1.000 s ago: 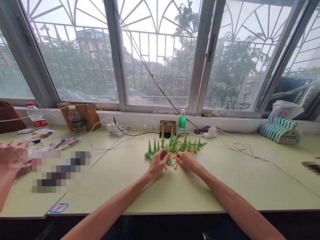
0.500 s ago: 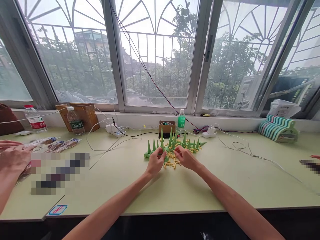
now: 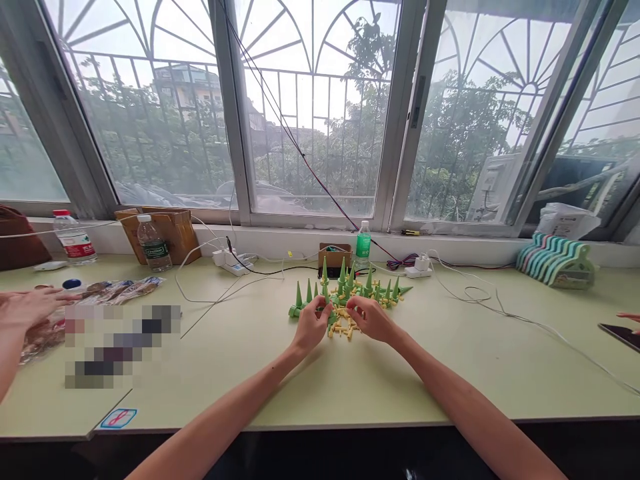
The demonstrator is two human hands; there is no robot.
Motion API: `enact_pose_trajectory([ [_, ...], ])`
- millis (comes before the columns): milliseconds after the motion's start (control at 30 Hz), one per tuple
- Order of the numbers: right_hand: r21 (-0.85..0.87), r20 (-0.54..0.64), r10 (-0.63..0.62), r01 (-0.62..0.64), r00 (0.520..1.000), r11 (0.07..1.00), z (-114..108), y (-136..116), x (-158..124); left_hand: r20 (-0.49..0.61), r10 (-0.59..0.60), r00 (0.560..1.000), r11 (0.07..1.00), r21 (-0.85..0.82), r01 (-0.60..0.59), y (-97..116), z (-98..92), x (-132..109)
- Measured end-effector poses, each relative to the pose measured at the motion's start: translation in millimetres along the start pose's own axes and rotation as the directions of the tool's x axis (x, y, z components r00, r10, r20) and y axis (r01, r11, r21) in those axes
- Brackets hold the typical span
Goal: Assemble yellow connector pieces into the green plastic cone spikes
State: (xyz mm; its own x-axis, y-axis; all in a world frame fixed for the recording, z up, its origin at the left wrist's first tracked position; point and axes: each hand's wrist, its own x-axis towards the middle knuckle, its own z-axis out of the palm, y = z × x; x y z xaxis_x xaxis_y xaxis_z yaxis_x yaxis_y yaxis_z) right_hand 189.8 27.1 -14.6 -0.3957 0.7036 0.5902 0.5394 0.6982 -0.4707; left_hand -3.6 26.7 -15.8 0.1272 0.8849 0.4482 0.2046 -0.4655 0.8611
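Observation:
My left hand [image 3: 313,325] is closed round a green cone-shaped plastic piece [image 3: 325,292], whose lower part the fingers hide. Close by on the right, my right hand [image 3: 371,319] has its fingertips pinched together, and what they hold is too small to make out. Between and just below the hands lie several small yellow plastic pieces [image 3: 343,328] on the table. Behind them several green cones [image 3: 342,278] stand upright in a cluster, with more yellow bits among them. The fingertips of both hands are near each other but apart.
Behind the cones are a small brown box [image 3: 335,255] and a green-labelled bottle [image 3: 363,243]. White cables [image 3: 493,303] run across the table [image 3: 400,393]. Hangers [image 3: 555,260] stand at the right. Another person's hand [image 3: 30,310] is over plastic packets on the left; a phone [image 3: 620,335] lies far right.
My hands stay nearly in place, with the right fingertips shifted very slightly left. The other person's hand at the left has drawn back, and a dark blue round thing now shows beside it.

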Motion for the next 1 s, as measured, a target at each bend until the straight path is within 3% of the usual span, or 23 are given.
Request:
enact_pose_trajectory([
  [1000,0.074,-0.017,-0.001,0.002,1.0,0.997,2.4,-2.4,1.6,0.019,0.054,0.998,0.993,0.103,-0.056,5.3,0.9,-0.5],
])
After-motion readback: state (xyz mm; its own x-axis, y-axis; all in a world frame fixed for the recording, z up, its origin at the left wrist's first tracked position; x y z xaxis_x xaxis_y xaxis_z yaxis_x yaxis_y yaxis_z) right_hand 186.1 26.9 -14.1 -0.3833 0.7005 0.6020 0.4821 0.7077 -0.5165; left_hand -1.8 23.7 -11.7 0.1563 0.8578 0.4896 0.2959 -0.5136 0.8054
